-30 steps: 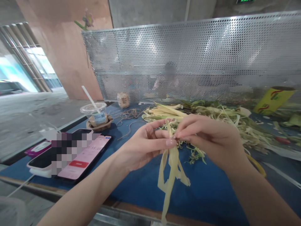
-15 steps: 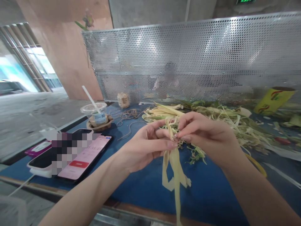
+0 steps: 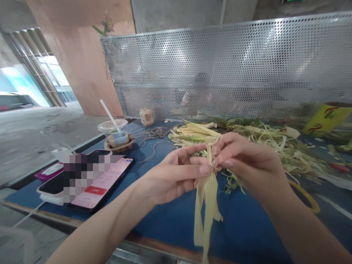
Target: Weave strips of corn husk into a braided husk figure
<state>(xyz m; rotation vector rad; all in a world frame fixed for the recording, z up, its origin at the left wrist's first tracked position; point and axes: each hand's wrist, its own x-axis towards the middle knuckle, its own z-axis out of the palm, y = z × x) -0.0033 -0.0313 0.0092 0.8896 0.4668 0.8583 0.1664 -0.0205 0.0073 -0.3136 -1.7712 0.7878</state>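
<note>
Pale yellow-green husk strips [image 3: 209, 194] hang down between my two hands over the blue table. My left hand [image 3: 181, 172] pinches them between thumb and fingers from the left. From the right, the fingertips of my right hand [image 3: 242, 157] close on the same piece, touching the left thumb tip. A short folded end sticks up above the fingers, while the long tails dangle toward the table's front edge. Behind the hands lies a bundle of pale stalks [image 3: 192, 132], and small curly green bits [image 3: 232, 181] are partly hidden by my right hand.
Loose husks [image 3: 275, 141] spread at the right, near a yellow roll [image 3: 327, 119] and a yellow ring [image 3: 308, 198]. At the left are phones [image 3: 93, 190], a lidded cup [image 3: 117, 135] and twine [image 3: 154, 134]. A perforated metal screen [image 3: 225, 69] stands behind.
Both hands and the husk strips have shifted slightly right in view. The hanging tails have swung closer together, and the upper end now leans to the right.
</note>
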